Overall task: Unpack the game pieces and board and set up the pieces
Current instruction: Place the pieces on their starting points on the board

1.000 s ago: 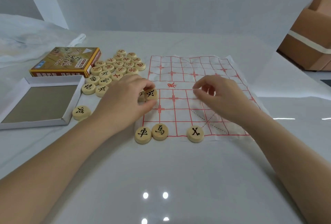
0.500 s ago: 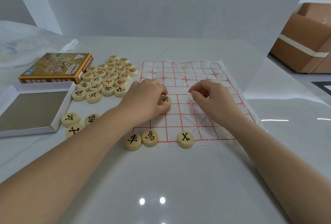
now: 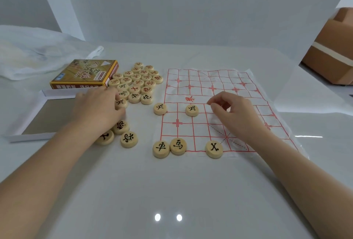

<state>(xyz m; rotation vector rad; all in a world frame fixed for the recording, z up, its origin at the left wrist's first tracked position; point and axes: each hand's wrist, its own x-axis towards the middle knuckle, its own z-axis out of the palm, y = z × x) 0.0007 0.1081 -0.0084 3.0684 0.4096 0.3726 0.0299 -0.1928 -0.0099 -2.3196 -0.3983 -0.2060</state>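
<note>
Okay, your left hand (image 3: 99, 108) is left of centre, fingers (image 3: 112, 101) touching a round pale wooden disc with a black mark (image 3: 121, 102) at the near end of the loose pile of discs (image 3: 137, 82). Cannot tell if they actually grip it. Your right hand (image 3: 235, 112) hovers over the thin white paper board with the red grid (image 3: 210, 85), right of centre, fingers loosely curled, nothing seen in them.

Placed so far:
- border-line disc (image 3: 160, 108)
- inner disc (image 3: 192, 110)
- touching pair (image 3: 169, 148) on the lower edge
- single disc (image 3: 214, 149) on the lower edge

Risks:
- The paper looks creased and light, so a dragging wrist could shift it and knock discs off their crossings.
- Your left wrist is right by three stray discs (image 3: 122, 133) on the glossy white counter (image 3: 172, 191) and may sweep them.
- Nudging one of the pair likely moves both.
</note>
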